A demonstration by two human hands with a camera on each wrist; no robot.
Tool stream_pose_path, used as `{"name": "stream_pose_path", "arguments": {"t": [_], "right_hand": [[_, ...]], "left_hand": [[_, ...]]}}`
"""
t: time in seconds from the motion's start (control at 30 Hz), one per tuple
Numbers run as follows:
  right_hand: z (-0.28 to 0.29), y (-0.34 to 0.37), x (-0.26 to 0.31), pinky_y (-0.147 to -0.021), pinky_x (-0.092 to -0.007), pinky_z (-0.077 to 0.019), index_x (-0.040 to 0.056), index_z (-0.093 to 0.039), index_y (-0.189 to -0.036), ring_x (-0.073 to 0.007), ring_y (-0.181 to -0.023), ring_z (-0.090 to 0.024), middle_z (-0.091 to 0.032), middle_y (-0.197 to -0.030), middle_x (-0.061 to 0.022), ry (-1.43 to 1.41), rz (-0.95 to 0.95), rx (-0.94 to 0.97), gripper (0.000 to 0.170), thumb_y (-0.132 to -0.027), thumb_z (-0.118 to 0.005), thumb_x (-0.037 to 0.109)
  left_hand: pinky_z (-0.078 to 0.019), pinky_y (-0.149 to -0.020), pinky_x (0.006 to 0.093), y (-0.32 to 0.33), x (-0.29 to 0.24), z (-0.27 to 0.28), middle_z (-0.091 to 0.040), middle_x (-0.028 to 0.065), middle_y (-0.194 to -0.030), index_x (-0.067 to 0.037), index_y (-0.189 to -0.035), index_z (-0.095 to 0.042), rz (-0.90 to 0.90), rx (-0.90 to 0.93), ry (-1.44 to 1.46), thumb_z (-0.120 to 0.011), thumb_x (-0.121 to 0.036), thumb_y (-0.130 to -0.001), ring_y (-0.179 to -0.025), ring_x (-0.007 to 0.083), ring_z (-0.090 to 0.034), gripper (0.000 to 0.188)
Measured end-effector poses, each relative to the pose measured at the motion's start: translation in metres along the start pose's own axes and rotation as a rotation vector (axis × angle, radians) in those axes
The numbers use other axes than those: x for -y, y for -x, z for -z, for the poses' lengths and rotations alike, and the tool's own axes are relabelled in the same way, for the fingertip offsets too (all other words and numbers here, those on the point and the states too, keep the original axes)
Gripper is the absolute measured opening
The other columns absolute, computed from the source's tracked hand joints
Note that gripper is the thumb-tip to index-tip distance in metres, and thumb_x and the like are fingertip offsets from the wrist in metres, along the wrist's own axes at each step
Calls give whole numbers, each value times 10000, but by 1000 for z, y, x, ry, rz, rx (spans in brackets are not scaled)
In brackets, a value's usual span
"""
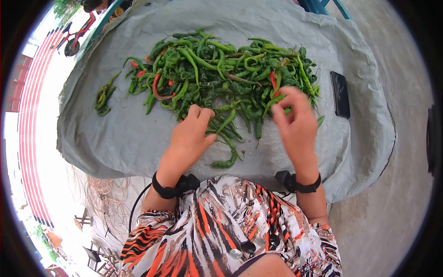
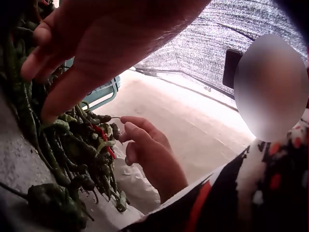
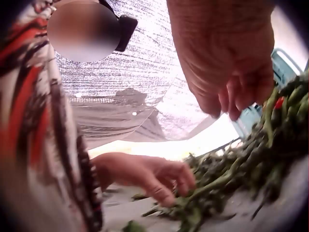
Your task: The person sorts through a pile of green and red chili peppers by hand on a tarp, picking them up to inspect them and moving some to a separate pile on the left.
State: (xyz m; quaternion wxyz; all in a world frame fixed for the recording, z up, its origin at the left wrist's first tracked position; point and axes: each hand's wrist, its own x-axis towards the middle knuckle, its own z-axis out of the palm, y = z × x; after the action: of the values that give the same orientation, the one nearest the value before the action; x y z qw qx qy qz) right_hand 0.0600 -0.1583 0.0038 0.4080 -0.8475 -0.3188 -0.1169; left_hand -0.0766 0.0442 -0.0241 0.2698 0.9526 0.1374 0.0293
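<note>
A wide heap of green chili peppers (image 1: pixel 203 69), with a few red ones mixed in, lies on a grey sheet (image 1: pixel 124 143). My left hand (image 1: pixel 189 138) reaches to the heap's near edge, thumb and fingers spread over several peppers. In the left wrist view, its fingertips come right down to the chilies. My right hand (image 1: pixel 297 120), blurred, hovers at the heap's right side with its fingers loosely bent. A green pepper overlaps its fingertips in the head view, while the right wrist view shows no pepper in its grasp. One curled green pepper (image 1: pixel 224 162) lies nearest the body.
A small separate bunch of peppers (image 1: pixel 105 98) lies left of the heap. A black phone (image 1: pixel 340 94) rests on the sheet at the right. Past the sheet's left edge are a red bike (image 1: pixel 76 39) and tangled string (image 1: pixel 106 198).
</note>
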Motion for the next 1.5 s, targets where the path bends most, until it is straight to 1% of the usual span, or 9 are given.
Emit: {"name": "stream_pose_path", "arguments": {"t": [0.07, 0.17, 0.47, 0.8, 0.93, 1.03, 1.23, 1.33, 1.5], "right_hand": [[-24, 16, -4, -581, -395, -523, 129, -627, -1202, -284, -645, -644, -673, -980, -69, 67, 196, 207, 376, -841, -721, 176], [-49, 28, 12, -597, -419, -535, 117, -615, -1206, -316, -692, -662, -650, -923, -86, 236, 178, 474, 375, -846, -705, 177], [-69, 37, -7, -647, -460, -523, 127, -624, -1089, -335, -768, -670, -658, -905, -107, 186, 115, 430, 254, -836, -637, 119], [11, 7, 23, -622, -307, -492, 88, -646, -1028, -189, -661, -605, -621, -809, -73, 84, 122, 385, 257, -792, -652, -12], [20, -17, 18, -666, -349, -516, 100, -654, -1077, -232, -753, -660, -643, -875, -93, 14, 115, 191, 262, -828, -658, 19], [20, -32, 14, -667, -316, -513, 116, -679, -1111, -187, -755, -656, -652, -913, -75, 78, 196, -87, 261, -861, -680, 40], [11, -20, 5, -651, -291, -503, 103, -676, -1166, -147, -732, -631, -640, -939, -64, 60, 184, -11, 296, -873, -699, 68], [9, -31, 22, -654, -298, -505, 111, -668, -1188, -137, -728, -621, -638, -949, -45, -61, -55, -152, 322, -870, -701, 71], [-22, 12, -5, -674, -375, -538, 135, -653, -1159, -219, -790, -674, -649, -1052, -32, 127, 204, 100, 282, -878, -676, 117]], "left_hand": [[-529, -755, 439, 5, 0, 0, -556, 105, -1112, -146, -1267, -531, 7, 19, -66, -757, -142, -795, -919, 332, -638, 524], [-530, -765, 446, 7, -10, 4, -558, 106, -1118, -171, -1282, -532, 36, 75, -56, -756, -147, -790, -949, 335, -635, 541], [-517, -780, 457, 17, 10, -20, -567, 104, -1046, -169, -1222, -551, 5, -20, -24, -701, -99, -797, -978, 351, -613, 456], [-512, -748, 458, 20, 26, -31, -555, 105, -996, -145, -1095, -583, -100, -68, -41, -679, -88, -808, -961, 339, -610, 308], [-515, -743, 449, 22, 29, -32, -561, 97, -1000, -150, -1089, -595, -133, -103, -28, -678, -96, -830, -959, 330, -615, 277], [-517, -745, 439, 23, 28, -29, -568, 92, -1006, -154, -1090, -609, -139, -125, -20, -675, -90, -840, -951, 323, -620, 266], [-502, -729, 419, 30, 22, -14, -576, 95, -974, -145, -1123, -623, -94, -228, 94, -682, -87, -855, -892, 327, -623, 281], [-492, -716, 405, 27, 13, -3, -580, 106, -953, -125, -1128, -628, -103, -305, 129, -689, -90, -863, -860, 327, -619, 274], [-496, -676, 410, 26, 8, 3, -592, 94, -962, -139, -1135, -630, -32, -426, 157, -684, -111, -877, -820, 314, -630, 264]]}}
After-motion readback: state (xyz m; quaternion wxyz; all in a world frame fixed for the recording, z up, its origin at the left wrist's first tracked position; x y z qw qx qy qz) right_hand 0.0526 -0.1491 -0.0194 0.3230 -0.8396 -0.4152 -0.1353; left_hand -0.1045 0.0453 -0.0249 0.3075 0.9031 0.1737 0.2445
